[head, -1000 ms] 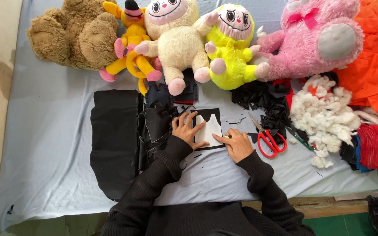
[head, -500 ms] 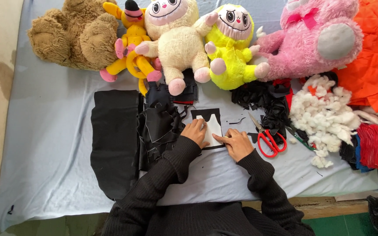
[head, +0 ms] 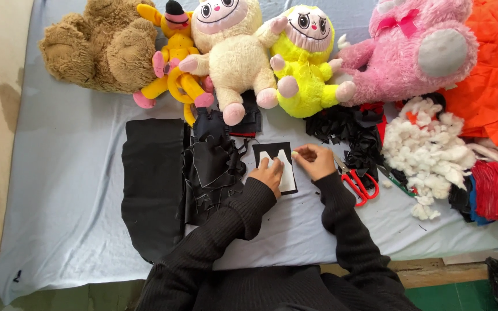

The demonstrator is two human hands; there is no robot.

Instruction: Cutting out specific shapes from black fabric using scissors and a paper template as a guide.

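Black fabric square (head: 273,151) flat on bench (head: 76,173); my left hand (head: 269,171) presses white pattern piece (head: 284,173) (stops slipping), right hand (head: 316,160) fingers pinch pattern edge.

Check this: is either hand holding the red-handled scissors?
No. The red-handled scissors lie untouched on the grey sheet, while both hands rest on the white paper pattern.

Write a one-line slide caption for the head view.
Both hands, left hand and right hand, press a white pattern piece onto black fabric beside red scissors.
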